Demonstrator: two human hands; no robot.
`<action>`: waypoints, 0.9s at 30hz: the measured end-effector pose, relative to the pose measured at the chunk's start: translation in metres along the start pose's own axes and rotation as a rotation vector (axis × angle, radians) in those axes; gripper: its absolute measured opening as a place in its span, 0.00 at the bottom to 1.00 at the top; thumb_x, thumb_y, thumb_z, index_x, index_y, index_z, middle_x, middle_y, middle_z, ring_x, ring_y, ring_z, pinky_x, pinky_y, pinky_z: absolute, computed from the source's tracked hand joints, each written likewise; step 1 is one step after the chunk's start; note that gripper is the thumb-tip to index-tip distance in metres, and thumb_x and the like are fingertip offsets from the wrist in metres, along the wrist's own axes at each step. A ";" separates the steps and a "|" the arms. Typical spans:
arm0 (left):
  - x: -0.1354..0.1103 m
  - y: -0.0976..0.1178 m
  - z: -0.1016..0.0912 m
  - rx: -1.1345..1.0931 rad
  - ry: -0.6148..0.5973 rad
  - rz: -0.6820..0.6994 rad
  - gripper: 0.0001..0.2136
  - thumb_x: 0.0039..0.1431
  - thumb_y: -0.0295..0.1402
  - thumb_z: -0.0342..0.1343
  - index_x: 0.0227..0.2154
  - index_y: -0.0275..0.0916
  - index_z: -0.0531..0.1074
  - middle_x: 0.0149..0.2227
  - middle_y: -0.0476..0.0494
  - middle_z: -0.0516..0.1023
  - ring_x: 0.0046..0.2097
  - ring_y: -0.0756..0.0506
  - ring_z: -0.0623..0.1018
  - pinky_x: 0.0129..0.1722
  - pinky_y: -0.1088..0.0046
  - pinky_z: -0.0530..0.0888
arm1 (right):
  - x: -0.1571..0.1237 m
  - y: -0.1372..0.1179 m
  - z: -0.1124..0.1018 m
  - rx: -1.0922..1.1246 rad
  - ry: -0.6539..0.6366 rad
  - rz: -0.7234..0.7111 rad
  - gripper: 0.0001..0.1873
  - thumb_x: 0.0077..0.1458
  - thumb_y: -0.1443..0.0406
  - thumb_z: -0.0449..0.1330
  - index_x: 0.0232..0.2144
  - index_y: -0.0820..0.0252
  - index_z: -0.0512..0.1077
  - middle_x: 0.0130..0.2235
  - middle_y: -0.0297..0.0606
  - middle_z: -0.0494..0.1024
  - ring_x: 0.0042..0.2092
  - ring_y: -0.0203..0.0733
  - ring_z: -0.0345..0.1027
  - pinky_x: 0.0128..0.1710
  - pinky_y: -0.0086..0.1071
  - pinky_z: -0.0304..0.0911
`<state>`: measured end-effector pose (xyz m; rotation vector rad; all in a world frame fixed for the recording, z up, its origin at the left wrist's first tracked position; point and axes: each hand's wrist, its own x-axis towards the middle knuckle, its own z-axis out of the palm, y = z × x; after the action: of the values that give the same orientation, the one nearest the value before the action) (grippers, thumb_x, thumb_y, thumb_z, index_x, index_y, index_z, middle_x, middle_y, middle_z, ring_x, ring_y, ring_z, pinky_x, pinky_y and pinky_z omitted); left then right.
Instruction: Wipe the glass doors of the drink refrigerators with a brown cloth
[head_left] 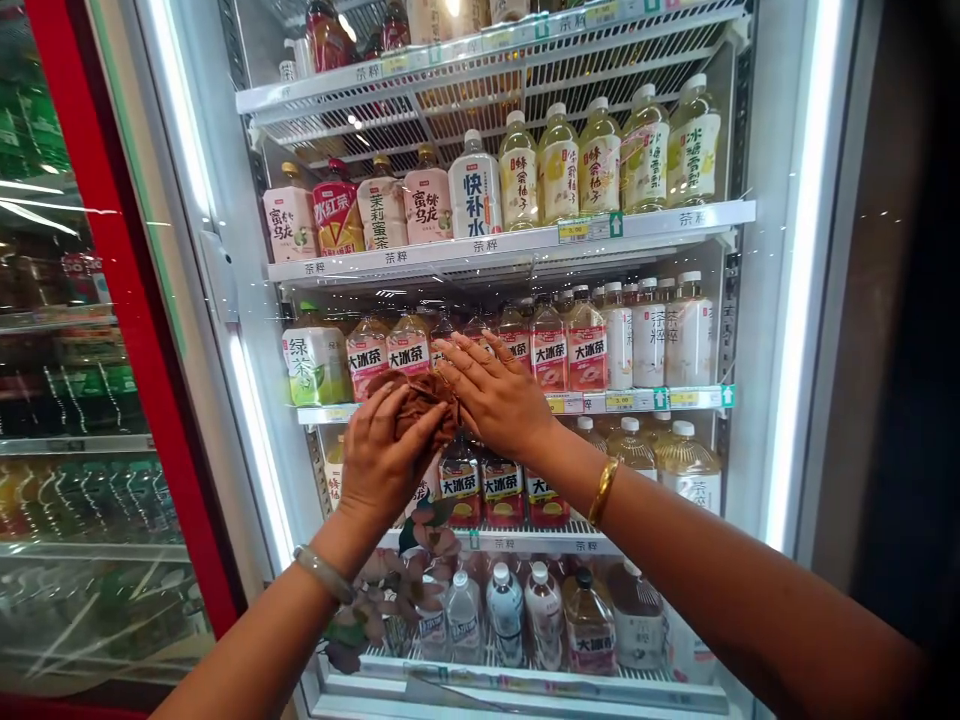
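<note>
Both hands are raised in front of an open, brightly lit drinks cooler with white wire shelves [675, 217].

The left hand [382, 460] is closed around a crumpled brown cloth [420, 400]; its fingers curl over the lower and left parts of the cloth and hold it in a bunch. A pale green bangle [324, 573] sits on the left wrist.

The right hand [495, 395] lies flat, fingers extended and slightly spread, with the palm side pressed on the right part of the same cloth. It is not clamped on anything; the fingers point left and upward. A gold bangle [603, 490] sits on the right wrist.

The cloth is between the two hands, at the height of the third shelf edge, in front of a row of clear plastic bottles with pink labels [587, 352]. Whether the cloth touches the bottles or the shelf edge cannot be determined.

On the shelf above stands a white-labelled bottle with blue characters [475, 193], beside pale yellow bottles with white caps [559, 165]. A green-labelled bottle [315, 362] stands at the left end of the third shelf. A red door frame [127, 300] runs down the left side.
</note>
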<state>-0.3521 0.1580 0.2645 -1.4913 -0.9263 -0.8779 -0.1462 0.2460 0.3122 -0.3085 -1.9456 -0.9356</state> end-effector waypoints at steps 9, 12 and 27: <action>0.009 0.024 0.003 -0.012 0.011 -0.111 0.17 0.62 0.36 0.66 0.53 0.44 0.79 0.62 0.30 0.70 0.66 0.29 0.70 0.63 0.44 0.70 | -0.027 -0.002 -0.007 0.012 -0.073 0.026 0.32 0.68 0.61 0.53 0.72 0.61 0.58 0.76 0.39 0.53 0.78 0.48 0.44 0.80 0.50 0.31; -0.001 0.036 0.003 -0.035 -0.017 -0.015 0.15 0.62 0.35 0.66 0.52 0.45 0.79 0.63 0.32 0.70 0.67 0.30 0.69 0.63 0.47 0.71 | -0.036 -0.006 -0.007 0.017 -0.079 0.034 0.34 0.68 0.61 0.54 0.72 0.61 0.56 0.76 0.39 0.53 0.78 0.47 0.42 0.81 0.50 0.27; -0.031 0.085 0.013 -0.191 0.051 -0.274 0.21 0.55 0.26 0.66 0.51 0.48 0.76 0.64 0.37 0.69 0.68 0.31 0.68 0.68 0.44 0.67 | -0.067 -0.018 -0.005 0.031 -0.008 0.110 0.33 0.69 0.64 0.53 0.73 0.59 0.55 0.76 0.38 0.53 0.78 0.45 0.42 0.81 0.50 0.34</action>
<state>-0.2872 0.1624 0.2000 -1.5160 -1.0481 -1.2271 -0.1163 0.2400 0.2495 -0.3973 -1.9284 -0.8332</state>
